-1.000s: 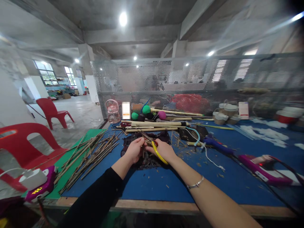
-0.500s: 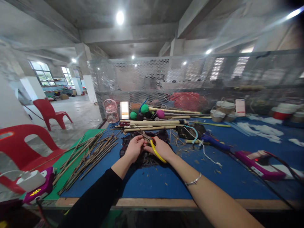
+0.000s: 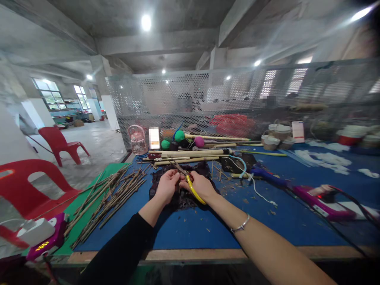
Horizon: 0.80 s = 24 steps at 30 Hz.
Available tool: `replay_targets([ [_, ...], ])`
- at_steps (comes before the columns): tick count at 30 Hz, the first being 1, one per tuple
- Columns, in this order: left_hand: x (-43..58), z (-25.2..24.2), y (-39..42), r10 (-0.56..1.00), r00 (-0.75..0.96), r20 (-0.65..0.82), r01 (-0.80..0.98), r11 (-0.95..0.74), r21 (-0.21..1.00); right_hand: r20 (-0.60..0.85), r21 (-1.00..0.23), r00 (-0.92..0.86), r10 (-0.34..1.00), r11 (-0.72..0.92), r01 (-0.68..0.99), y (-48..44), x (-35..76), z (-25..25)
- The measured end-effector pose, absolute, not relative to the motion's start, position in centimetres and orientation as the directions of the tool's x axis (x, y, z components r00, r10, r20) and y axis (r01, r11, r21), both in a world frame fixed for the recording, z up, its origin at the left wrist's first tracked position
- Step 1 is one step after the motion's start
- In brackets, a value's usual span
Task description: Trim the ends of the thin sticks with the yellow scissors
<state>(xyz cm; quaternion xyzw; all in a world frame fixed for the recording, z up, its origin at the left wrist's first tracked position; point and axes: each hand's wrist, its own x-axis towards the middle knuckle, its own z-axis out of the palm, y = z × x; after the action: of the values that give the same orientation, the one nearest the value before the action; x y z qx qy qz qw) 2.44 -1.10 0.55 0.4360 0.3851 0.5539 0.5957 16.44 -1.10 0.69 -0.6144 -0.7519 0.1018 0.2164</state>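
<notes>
Both hands meet over a dark, rumpled cloth-like bundle (image 3: 187, 203) on the blue tabletop. My right hand (image 3: 202, 187) is closed on yellow-handled scissors (image 3: 192, 189), whose blades point up and left, away from me. Beside the blades, my left hand (image 3: 167, 185) is closed in a pinch with its fingertips close to the right hand's; whatever is between them is too small to make out. A bracelet circles the right wrist. Left of the hands lies a loose pile of thin brown sticks (image 3: 118, 200), partly over a green mat (image 3: 63, 233).
Pale rods (image 3: 190, 153) and green and magenta yarn balls (image 3: 199, 141) lie behind the hands. Purple power strips (image 3: 323, 206) sit at right and at the left edge (image 3: 49, 239). A white cord (image 3: 258, 188) trails across the blue table (image 3: 202, 233). Red chairs (image 3: 44, 186) stand at left.
The view has shifted slightly. Both hands stay together over the dark bundle, and the scissor blades now show more clearly, pointing up and left.
</notes>
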Motion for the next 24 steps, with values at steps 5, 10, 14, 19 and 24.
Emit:
replay_targets([
  [5, 2.3, 0.6, -1.1, 0.995, 0.072, 0.064, -0.326, -0.037, 0.945, 0.204, -0.389, -0.111, 0.973, 0.185, 0.903, -1.1, 16.3, 0.7],
  [10, 2.5, 0.2, -1.1, 0.993, 0.115, 0.007, -0.297, 0.028, 0.954, 0.266, -0.412, -0.138, 0.954, 0.242, 0.878, -1.2, 16.3, 0.2],
  [14, 2.6, 0.0, -1.0, 0.99, 0.133, 0.039, -0.312, 0.005, 0.95, 0.287, -0.428, -0.161, 0.944, 0.276, 0.86, -1.2, 16.2, 0.3],
  [19, 2.4, -0.5, -0.5, 0.993, 0.088, 0.081, -0.285, -0.053, 0.957, 0.212, -0.39, -0.122, 0.97, 0.198, 0.899, -1.1, 16.2, 0.7],
  [24, 2.4, -0.4, -0.6, 0.996, 0.042, 0.08, -0.289, -0.065, 0.955, 0.21, -0.376, -0.095, 0.973, 0.17, 0.911, -1.0, 16.3, 0.9],
])
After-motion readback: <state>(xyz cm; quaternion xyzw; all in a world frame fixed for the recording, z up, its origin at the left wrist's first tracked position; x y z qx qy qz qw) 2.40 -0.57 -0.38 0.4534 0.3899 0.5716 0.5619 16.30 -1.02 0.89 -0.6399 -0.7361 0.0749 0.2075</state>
